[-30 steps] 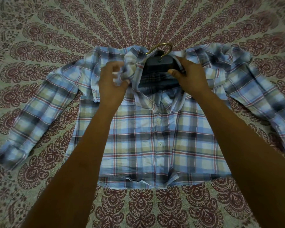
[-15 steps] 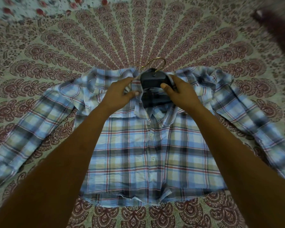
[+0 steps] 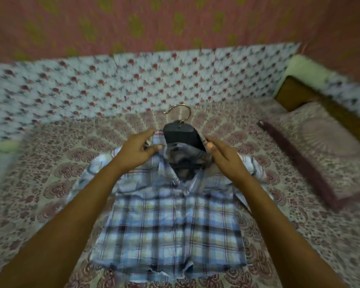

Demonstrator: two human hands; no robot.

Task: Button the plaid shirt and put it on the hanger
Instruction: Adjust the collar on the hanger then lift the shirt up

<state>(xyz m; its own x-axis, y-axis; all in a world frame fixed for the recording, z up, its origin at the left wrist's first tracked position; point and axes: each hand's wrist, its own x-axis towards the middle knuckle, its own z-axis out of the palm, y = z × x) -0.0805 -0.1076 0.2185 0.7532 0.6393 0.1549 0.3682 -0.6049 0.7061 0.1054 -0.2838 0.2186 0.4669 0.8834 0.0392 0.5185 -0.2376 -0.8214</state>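
- We judge the buttoning done as far as we can tell. The front of the plaid shirt [image 3: 170,225] lies closed down its middle, though the blur hides the single buttons.
- The step in hand is seating the shirt on the hanger [image 3: 181,135]. The hanger's dark body stands up out of the neck opening, and its brass hook [image 3: 180,113] rises above it, away from us.
- The left hand [image 3: 140,147] is just left of the hanger. Its thumb and fingers [image 3: 152,134] pinch the collar [image 3: 158,142] narrowly, with cloth between them.
- The right hand [image 3: 224,154] is just right of the hanger. Its thumb presses the collar edge against the hanger's shoulder, and the fingers curl under the cloth there.
- The shirt's body spreads below the hanger, toward us, flat on the bed [image 3: 50,167]. Its shoulders bunch on either side of the hanger.
- A pillow [image 3: 320,146] lies well to the right of the hanger, and a flowered sheet [image 3: 133,80] lies beyond the hook.
- Next, we think both shoulders need drawing evenly over the hanger's arms and the collar settling round its neck. Then we would lift by the hook.
- The risk, in our view, is one shoulder slipping off as the weight comes up.
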